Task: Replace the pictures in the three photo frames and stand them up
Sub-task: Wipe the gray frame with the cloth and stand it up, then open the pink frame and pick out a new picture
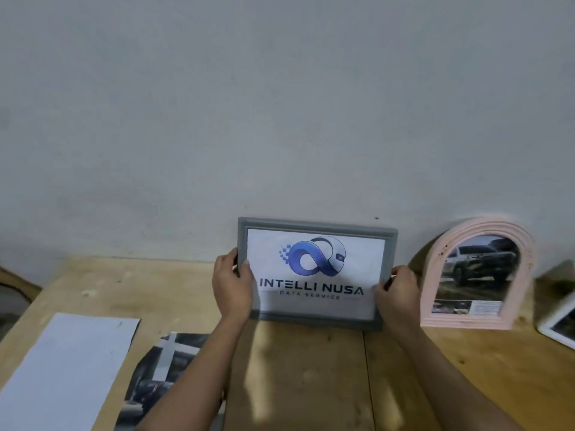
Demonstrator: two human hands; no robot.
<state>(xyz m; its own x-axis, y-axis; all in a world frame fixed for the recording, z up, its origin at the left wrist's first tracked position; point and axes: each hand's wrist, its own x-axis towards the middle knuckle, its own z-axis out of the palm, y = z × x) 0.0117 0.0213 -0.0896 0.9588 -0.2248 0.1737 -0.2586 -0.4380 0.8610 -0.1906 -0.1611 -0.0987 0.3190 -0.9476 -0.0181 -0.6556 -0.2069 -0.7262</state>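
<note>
wall (280, 104): plain grey-white | table (295, 384): light wood, against wall

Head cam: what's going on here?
A person grips the grey frame with both hands, the left hand on its left edge and the right hand on its right edge. The frame is upright on the wooden table near the wall and shows a logo print. The pink arched frame stands beside it with a car picture in it. A white frame is only partly in view at far right. A white sheet and a dark print lie flat at left.
</note>
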